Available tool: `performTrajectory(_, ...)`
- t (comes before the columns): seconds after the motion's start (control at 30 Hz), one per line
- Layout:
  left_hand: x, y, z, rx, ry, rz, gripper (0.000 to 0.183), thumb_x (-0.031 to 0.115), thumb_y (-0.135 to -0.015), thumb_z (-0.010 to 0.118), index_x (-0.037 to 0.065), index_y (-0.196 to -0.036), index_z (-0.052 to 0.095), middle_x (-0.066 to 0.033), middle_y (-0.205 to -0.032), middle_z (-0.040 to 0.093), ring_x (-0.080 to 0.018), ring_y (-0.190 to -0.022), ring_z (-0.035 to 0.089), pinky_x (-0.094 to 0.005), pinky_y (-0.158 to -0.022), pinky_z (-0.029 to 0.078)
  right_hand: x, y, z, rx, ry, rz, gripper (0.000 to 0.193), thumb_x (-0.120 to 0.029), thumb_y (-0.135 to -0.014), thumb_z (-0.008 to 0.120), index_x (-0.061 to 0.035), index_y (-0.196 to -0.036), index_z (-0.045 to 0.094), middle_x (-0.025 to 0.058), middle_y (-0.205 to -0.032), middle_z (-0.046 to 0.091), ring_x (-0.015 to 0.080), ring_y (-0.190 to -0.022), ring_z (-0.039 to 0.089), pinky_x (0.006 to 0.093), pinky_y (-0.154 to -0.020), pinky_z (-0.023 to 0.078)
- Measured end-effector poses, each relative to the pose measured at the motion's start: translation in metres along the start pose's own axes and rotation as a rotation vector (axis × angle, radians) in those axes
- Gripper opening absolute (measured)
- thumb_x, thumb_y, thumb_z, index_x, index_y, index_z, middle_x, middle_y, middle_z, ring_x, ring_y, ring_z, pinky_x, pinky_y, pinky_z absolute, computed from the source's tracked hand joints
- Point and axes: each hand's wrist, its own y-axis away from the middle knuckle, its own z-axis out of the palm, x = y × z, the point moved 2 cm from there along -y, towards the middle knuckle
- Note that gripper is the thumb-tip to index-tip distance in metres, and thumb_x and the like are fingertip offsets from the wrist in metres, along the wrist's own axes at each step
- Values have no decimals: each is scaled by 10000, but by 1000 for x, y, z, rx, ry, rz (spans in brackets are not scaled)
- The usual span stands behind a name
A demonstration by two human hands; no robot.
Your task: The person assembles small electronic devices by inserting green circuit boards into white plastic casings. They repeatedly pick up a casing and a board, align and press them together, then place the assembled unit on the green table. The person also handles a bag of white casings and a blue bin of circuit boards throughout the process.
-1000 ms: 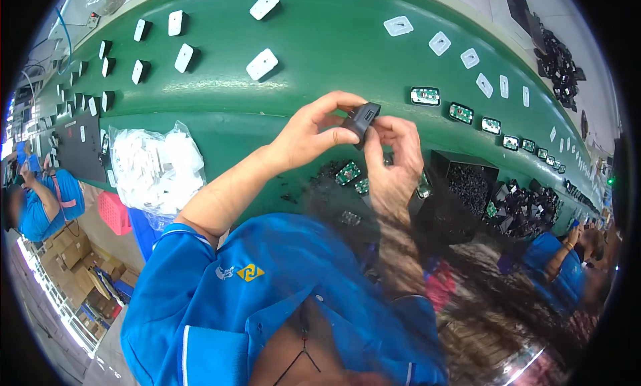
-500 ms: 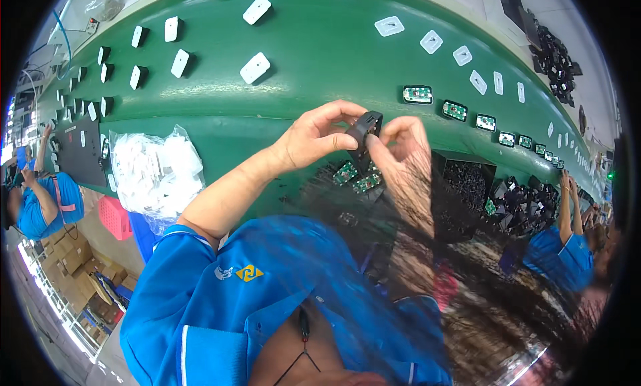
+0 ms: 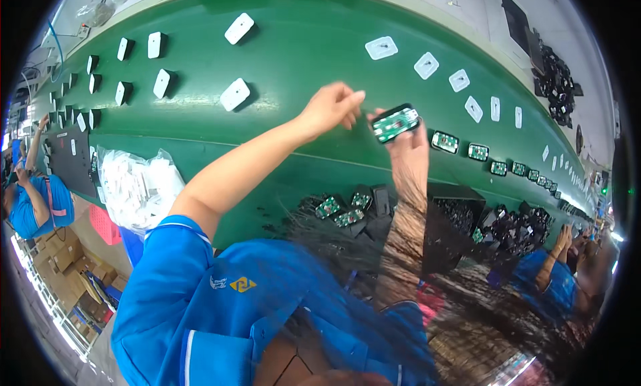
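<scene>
In the fingers of my right hand (image 3: 408, 149) is a small black case (image 3: 395, 124) with a green circuit board showing upward, slightly tilted, just above the green bench. Left of it, separated by a short gap, my left hand (image 3: 332, 109) hovers with its fingers curled in and slightly blurred; whether anything is inside them is hidden. A row of similar black cases with boards starts at one case (image 3: 445, 141) right of my right hand and runs off to the right. Close to my body lie loose boards (image 3: 348, 217) and dark empty-looking cases (image 3: 381, 200), partly behind hair strands.
White-topped black units (image 3: 235, 94) stand across the left of the green bench (image 3: 300, 59). White lids (image 3: 381, 48) line its far right side. A plastic bag of white parts (image 3: 139, 189) lies at left, a black bin (image 3: 457, 202) at right. Co-workers sit at both ends.
My hands, together on a dark case before, have parted. The right now holds a case with its board facing up; whether it is the same case is unclear. The view has shifted slightly.
</scene>
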Motion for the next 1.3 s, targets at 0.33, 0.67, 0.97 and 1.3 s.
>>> performTrajectory(0.33, 29, -141, -4, 471, -1396, 765, 485, 288, -725, 727, 61, -1120, 564, -55, -1124, 525, -240, -1069, 487, -384, -877, 438, -12, -121, -51, 159, 714, -50, 369, -181, -906, 629, 16, -1199, 522, 76, -936, 615, 114, -754, 584, 265, -640, 538)
performTrajectory(0.67, 20, -105, -74, 230, -939, 959, 489, 57, -841, 594, 113, -1314, 487, -45, -1352, 488, -261, -1230, 464, -392, -1020, 402, 12, -156, -6, -81, 1384, -395, 344, -75, -841, 627, -76, -1176, 550, 135, -1061, 627, 309, -984, 587, 393, -811, 487)
performTrajectory(0.97, 6, -103, -80, 109, -988, 995, 640, -146, -760, 436, 124, -1339, 479, -24, -1412, 454, -232, -1315, 407, -387, -1086, 345, 17, -164, 7, -270, 1639, -496, 334, -63, -805, 639, -63, -1135, 583, 101, -1094, 631, 293, -981, 587, 392, -831, 488)
performTrajectory(1.3, 0, -98, -86, 141, -998, 996, 696, -160, -735, 394, 141, -1357, 477, -26, -1408, 460, -220, -1311, 415, -394, -1121, 299, 14, -167, 15, -377, 1682, -578, 311, -66, -810, 634, -76, -1120, 616, 65, -1112, 636, 250, -980, 594, 360, -838, 498)
